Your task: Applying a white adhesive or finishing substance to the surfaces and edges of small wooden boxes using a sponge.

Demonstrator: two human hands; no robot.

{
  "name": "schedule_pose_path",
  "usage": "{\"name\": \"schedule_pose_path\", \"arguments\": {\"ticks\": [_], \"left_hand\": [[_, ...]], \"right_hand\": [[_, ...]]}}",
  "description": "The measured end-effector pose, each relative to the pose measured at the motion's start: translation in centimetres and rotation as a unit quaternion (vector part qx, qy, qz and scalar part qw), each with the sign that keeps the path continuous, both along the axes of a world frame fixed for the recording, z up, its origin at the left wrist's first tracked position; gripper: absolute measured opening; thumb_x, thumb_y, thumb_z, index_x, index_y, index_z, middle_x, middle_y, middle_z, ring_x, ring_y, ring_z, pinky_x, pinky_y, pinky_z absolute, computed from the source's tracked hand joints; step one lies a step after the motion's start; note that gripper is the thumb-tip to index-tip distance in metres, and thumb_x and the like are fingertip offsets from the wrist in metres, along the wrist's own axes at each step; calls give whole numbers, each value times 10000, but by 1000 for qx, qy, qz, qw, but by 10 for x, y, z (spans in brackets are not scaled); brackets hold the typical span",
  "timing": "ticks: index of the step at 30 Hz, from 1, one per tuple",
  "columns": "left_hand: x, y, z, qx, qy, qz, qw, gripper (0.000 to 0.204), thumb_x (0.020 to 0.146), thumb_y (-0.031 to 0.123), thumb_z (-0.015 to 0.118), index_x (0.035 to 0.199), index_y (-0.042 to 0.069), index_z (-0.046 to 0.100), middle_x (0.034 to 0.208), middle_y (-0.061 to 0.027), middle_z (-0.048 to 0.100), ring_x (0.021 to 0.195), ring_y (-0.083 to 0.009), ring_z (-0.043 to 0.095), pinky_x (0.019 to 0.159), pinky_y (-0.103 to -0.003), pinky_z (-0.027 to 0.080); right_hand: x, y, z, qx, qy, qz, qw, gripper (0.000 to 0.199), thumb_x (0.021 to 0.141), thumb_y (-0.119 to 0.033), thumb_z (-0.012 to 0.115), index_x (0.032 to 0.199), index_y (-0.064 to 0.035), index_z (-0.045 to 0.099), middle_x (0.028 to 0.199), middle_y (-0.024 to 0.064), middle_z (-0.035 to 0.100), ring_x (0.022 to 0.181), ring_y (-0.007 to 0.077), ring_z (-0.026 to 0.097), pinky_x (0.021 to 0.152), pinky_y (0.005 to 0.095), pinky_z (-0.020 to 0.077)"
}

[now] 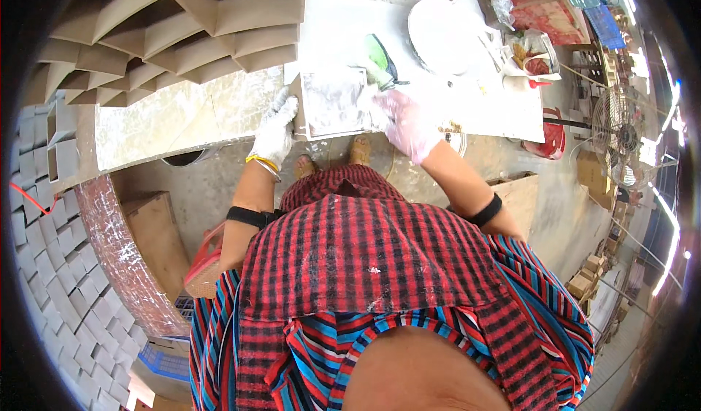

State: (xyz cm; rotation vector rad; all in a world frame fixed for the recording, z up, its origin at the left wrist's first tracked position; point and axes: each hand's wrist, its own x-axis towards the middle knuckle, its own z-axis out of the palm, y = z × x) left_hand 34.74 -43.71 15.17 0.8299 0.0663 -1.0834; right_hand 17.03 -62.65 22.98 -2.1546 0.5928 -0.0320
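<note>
A shallow box-like piece [334,104] with a grey-and-white smeared face lies at the table's front edge, before my body. My left hand [274,135], in a whitish knit glove, is closed against its brown left side. My right hand [406,124], in a thin pinkish glove, is at the right of the piece with its fingers bent together. Whatever is between those fingers is too washed out to make out. Just beyond the right fingertips lies a green and black object [381,59], its kind unclear in the glare.
Stacked brown compartmented boxes [241,9] rise at the left of the white-stained table [182,119]. A round white dish-like thing [442,35] and a bag of odds and ends [537,51] are at the far right. A fan [617,130] stands right; many grey boxes [66,279] are piled left.
</note>
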Motion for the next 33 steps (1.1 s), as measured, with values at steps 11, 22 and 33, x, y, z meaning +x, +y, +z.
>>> {"name": "schedule_pose_path", "arguments": {"ticks": [11, 22, 33], "left_hand": [[-7, -6, 26, 60, -40, 7, 997, 572, 881, 176, 568, 1368, 22, 309, 1308, -80, 443, 1149, -175, 472, 951, -322, 407], [9, -41, 44, 147, -86, 1, 985, 474, 854, 235, 611, 1268, 47, 477, 1213, -82, 530, 1100, -173, 498, 861, -316, 458], [24, -61, 81, 228, -112, -115, 960, 847, 750, 454, 672, 1421, 197, 224, 1466, -80, 239, 1313, -303, 254, 922, -645, 275]], "right_hand": [[32, -17, 59, 328, -186, -159, 912, 232, 819, -22, 593, 1048, 15, 582, 986, 92, 620, 944, 153, 582, 829, 269, 463], [2, -38, 40, -218, -10, -71, 973, 305, 752, -66, 619, 1056, -41, 610, 989, 141, 604, 952, 276, 582, 842, 325, 457], [40, -37, 31, -214, 75, -52, 973, 345, 739, -23, 527, 1071, -96, 583, 1044, 166, 540, 999, 335, 528, 869, 407, 429]]}}
